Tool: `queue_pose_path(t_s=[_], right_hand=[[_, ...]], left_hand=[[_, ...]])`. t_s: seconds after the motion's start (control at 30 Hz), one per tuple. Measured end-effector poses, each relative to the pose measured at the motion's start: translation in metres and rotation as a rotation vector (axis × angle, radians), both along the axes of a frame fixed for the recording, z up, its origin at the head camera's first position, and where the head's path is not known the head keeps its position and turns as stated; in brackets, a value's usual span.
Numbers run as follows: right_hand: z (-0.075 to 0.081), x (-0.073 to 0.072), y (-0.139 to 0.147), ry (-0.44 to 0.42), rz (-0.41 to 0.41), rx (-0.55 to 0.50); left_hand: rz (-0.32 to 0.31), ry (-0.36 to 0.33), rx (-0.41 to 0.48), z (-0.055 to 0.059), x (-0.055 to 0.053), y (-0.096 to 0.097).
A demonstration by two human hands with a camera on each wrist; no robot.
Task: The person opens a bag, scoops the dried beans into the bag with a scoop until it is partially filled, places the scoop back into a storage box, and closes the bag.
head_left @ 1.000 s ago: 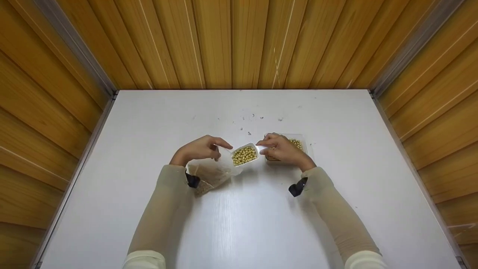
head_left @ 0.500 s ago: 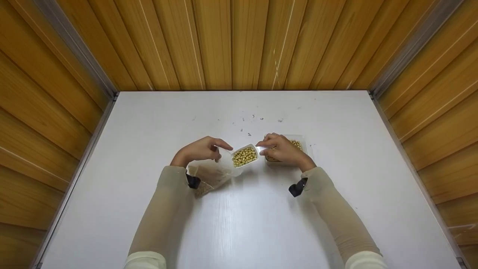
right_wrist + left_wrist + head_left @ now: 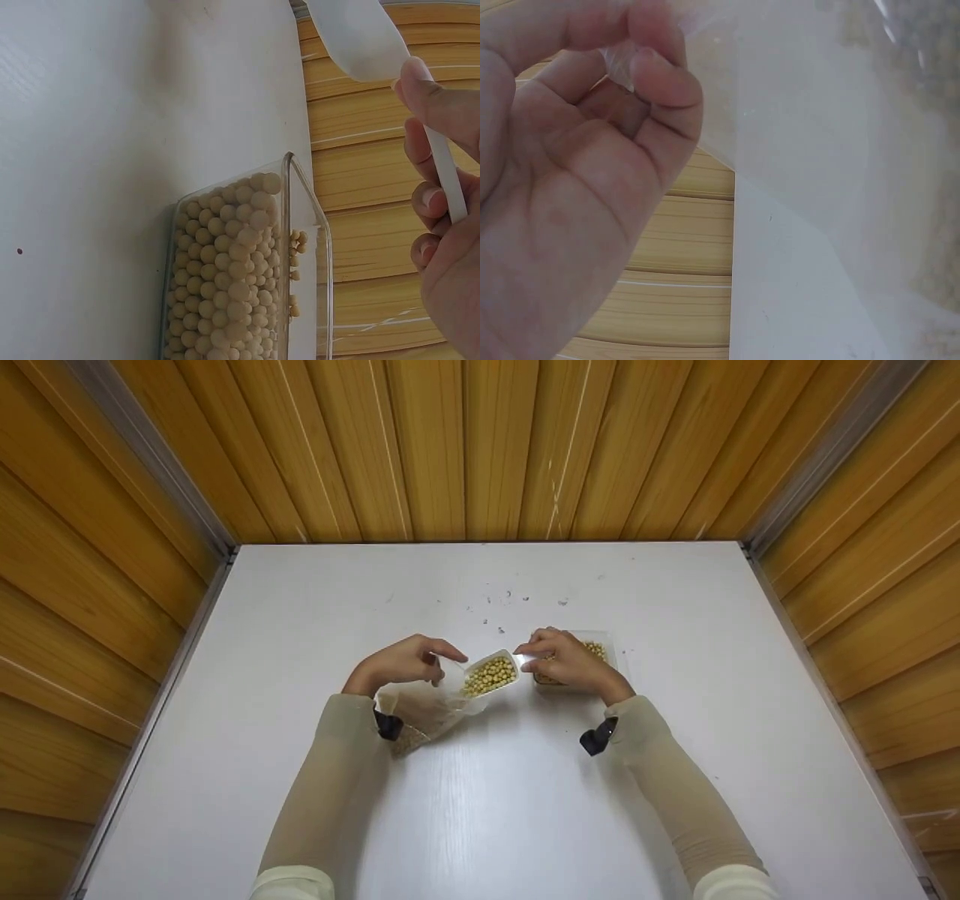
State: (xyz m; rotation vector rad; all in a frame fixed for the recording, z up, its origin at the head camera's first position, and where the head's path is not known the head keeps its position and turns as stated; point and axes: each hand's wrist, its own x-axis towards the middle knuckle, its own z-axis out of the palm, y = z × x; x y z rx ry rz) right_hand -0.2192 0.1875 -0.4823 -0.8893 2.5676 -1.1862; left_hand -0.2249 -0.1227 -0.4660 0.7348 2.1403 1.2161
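Note:
My right hand (image 3: 566, 660) grips the thin handle of a white scoop (image 3: 364, 41), thumb along it and fingers curled beneath. Yellowish soybeans (image 3: 491, 675) fill the scoop's bowl, whose left edge is at the mouth of a clear plastic bag (image 3: 424, 709). With thumb and fingers my left hand (image 3: 577, 172) pinches the bag's upper edge. More beans show inside the bag, low down, in the left wrist view. Below and behind my right hand stands a clear rectangular container (image 3: 609, 645) of soybeans (image 3: 225, 277), partly hidden by the hand in the head view.
All this happens over a white table (image 3: 480, 810) enclosed by wood-patterned panels (image 3: 502, 450). Small dark marks or bits (image 3: 501, 629) are scattered on the tabletop beyond the hands. A black wrist device (image 3: 598, 736) is strapped below each hand.
Soybeans in the scoop have shifted left toward the bag's mouth, and the scoop looks slightly more tilted. Both hands have stayed almost in place.

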Motion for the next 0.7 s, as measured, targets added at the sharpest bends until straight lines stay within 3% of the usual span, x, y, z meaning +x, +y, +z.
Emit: queue_pose_path(t_s=[0.27,0.7], right_hand=[[0.0009,0.0010,0.0005,-0.002,-0.010,0.025],[0.0024,-0.0007,-0.0014,-0.011,-0.032,0.049]], left_hand=[[0.020,-0.017,-0.014,0.0022,0.0017,0.0000],[0.003,-0.003,-0.015,0.0015,0.0005,-0.0010]])
